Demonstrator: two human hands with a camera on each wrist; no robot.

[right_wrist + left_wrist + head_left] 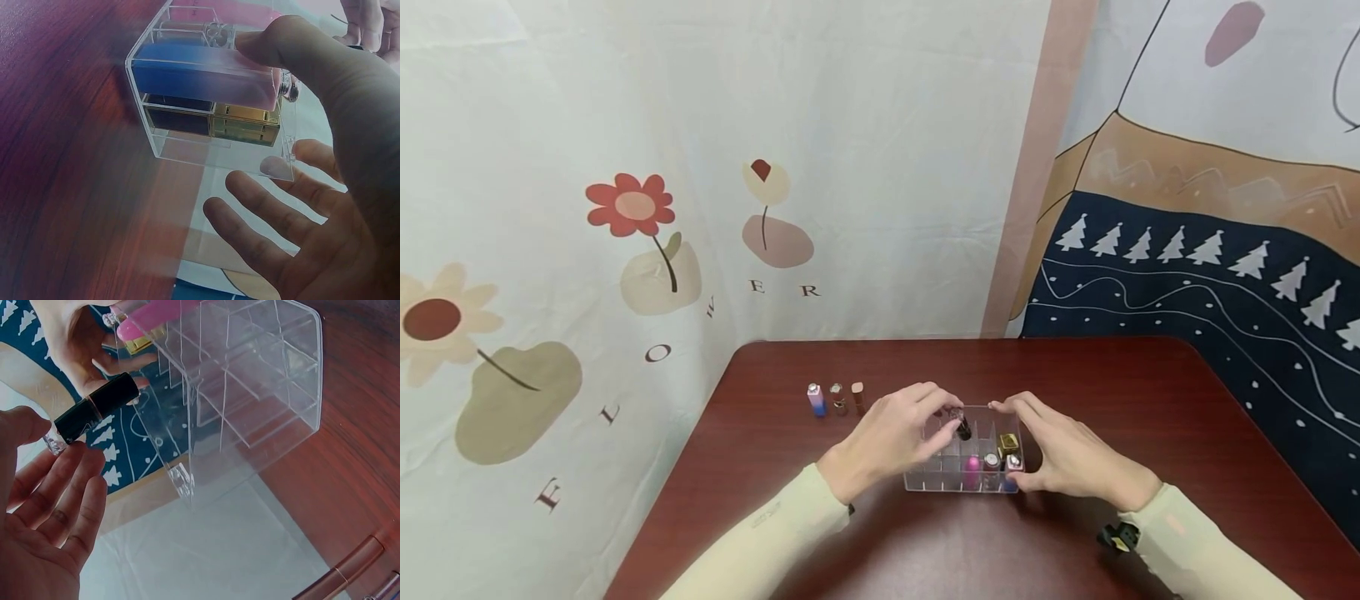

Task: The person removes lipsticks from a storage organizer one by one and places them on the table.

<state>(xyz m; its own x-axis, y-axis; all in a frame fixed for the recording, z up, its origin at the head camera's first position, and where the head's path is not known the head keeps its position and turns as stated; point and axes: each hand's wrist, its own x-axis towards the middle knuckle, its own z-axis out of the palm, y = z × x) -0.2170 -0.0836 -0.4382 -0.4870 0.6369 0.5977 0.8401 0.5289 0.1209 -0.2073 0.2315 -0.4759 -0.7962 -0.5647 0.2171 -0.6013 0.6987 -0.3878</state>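
A clear, divided lipstick organizer [934, 482] stands on the table. My left hand [887, 433] pinches a black lipstick [103, 405] by its clear end, between thumb and fingertips. That lipstick is tilted over the organizer's back compartments in the head view. At the organizer's right side, my right hand [1078, 458] grips it, with the thumb at the front and fingers toward the back corner. Near that hand the compartments hold a blue-and-pink lipstick [200, 75], a gold-and-dark lipstick [244, 125], a bright pink one [973, 472] and one with a clear cap [992, 462].
Left of the organizer, a pink-and-blue lipstick [816, 400], a dark one with a shiny top [838, 398] and a brown one [858, 397] stand in a row on the reddish-brown table [760, 500]. A printed cloth [880, 167] hangs behind the table.
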